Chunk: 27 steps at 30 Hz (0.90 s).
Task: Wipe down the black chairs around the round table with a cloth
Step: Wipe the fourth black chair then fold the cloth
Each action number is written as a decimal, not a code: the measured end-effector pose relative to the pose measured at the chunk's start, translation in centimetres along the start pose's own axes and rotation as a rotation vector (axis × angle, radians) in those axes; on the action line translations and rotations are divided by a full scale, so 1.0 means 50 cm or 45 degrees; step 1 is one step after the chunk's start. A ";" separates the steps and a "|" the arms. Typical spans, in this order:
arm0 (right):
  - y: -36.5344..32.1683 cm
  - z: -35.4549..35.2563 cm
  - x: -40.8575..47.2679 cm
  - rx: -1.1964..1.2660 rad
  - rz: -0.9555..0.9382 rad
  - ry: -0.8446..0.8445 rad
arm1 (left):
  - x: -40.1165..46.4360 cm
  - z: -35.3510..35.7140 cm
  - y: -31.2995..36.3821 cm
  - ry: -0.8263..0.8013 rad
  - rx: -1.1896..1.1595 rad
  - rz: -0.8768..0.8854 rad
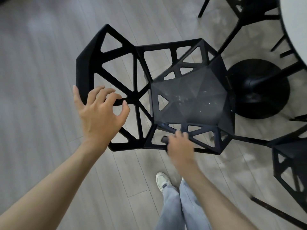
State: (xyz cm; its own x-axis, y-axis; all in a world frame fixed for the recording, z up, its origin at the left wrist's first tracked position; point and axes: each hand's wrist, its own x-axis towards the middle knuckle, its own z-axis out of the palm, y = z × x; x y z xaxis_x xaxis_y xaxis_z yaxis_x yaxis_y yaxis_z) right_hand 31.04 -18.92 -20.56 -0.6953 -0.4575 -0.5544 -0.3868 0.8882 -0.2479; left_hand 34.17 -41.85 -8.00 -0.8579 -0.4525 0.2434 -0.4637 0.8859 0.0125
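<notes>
I'm looking down at the black chair (pixel 166 90), pulled out from the round table (pixel 295 30), pedestal base (pixel 259 88) just beyond the seat. Seat is still showing pale specks, so I'm judging wiping isn't done. My left hand (pixel 99 113) is curling fingers over a backrest strut, probably steadying the frame. My right hand (pixel 179 145) is clenching a dark cloth (pixel 165 139) against the seat's near rim, blurred.
</notes>
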 end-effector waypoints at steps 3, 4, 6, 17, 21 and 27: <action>-0.151 -0.027 -0.008 -0.031 -0.105 -0.051 | 0.001 0.001 -0.004 -0.012 0.016 0.001; -0.174 -0.030 -0.008 -0.032 -0.107 -0.066 | 0.001 0.001 -0.004 -0.016 0.016 -0.004; -0.177 -0.028 -0.010 0.047 -0.117 0.017 | 0.001 0.000 -0.004 -0.021 0.017 -0.008; 0.171 0.063 -0.033 0.232 0.310 0.400 | 0.001 -0.002 -0.005 -0.045 -0.002 -0.006; 0.155 0.065 -0.034 0.289 0.441 0.361 | 0.000 0.000 -0.008 -0.067 0.024 0.030; -0.100 0.038 -0.039 0.445 0.126 0.350 | 0.001 -0.001 -0.006 -0.060 0.021 0.027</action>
State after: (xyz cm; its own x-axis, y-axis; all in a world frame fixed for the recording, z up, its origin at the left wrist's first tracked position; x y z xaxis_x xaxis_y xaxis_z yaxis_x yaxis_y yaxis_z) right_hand 35.47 -22.37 -19.73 -0.8718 -0.3217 -0.3695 -0.1152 0.8677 -0.4836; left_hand 34.28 -42.16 -7.95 -0.8770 -0.4381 0.1975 -0.4484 0.8938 -0.0084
